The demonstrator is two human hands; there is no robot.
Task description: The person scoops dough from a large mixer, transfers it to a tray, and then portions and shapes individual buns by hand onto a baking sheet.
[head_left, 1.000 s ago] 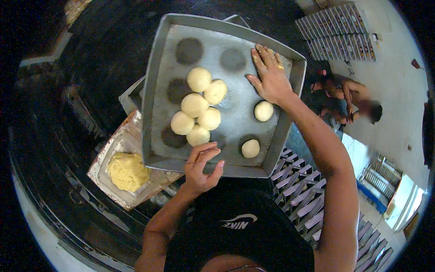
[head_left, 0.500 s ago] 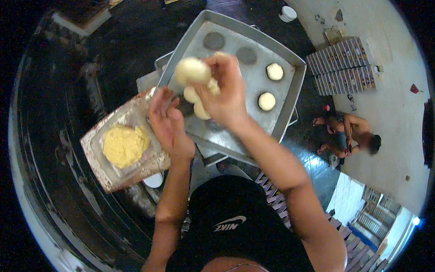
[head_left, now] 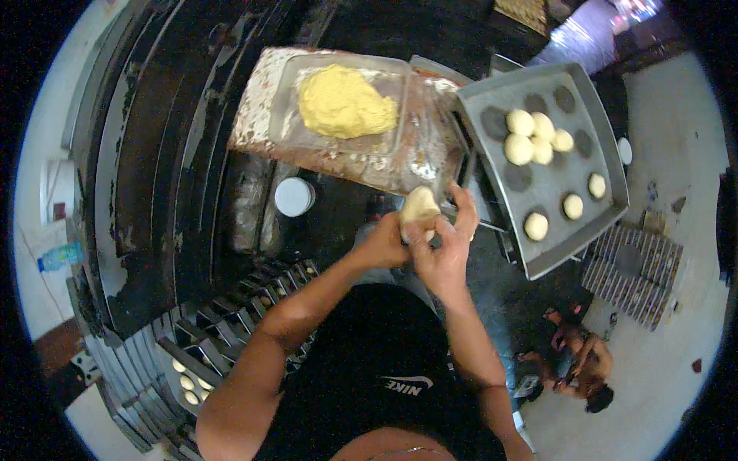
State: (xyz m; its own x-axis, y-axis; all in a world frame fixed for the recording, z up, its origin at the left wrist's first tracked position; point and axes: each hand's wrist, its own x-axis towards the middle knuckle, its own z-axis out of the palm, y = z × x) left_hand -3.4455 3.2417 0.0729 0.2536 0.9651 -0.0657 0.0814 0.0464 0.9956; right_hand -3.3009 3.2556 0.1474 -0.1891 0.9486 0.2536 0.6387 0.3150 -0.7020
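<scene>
In front of my chest, both hands are on one piece of pale dough (head_left: 420, 209). My left hand (head_left: 383, 243) cups it from the left and below. My right hand (head_left: 447, 252) pinches its right side with thumb and fingers, and the dough looks drawn out upward, no longer round. Beyond the hands, a mound of yellow filling or paste (head_left: 346, 104) lies in a clear plastic tub (head_left: 280, 111). To the right is a metal baking tray (head_left: 578, 241). A cluster of several dough balls (head_left: 530, 138) touches together in it, and three separate balls (head_left: 573, 206) lie nearer its front.
The tub rests on a worn, floury board (head_left: 252, 115). A white round lid or container (head_left: 294, 197) is left of my hands. Racked trays with dough pieces (head_left: 187, 382) stand at lower left. Another person (head_left: 588, 357) sits low at the right, beside a slatted rack (head_left: 634, 269).
My view has turned left, so the tub and tray appear farther right. My right hand has come back from over the tray with a dough ball, and both hands now hold dough together.
</scene>
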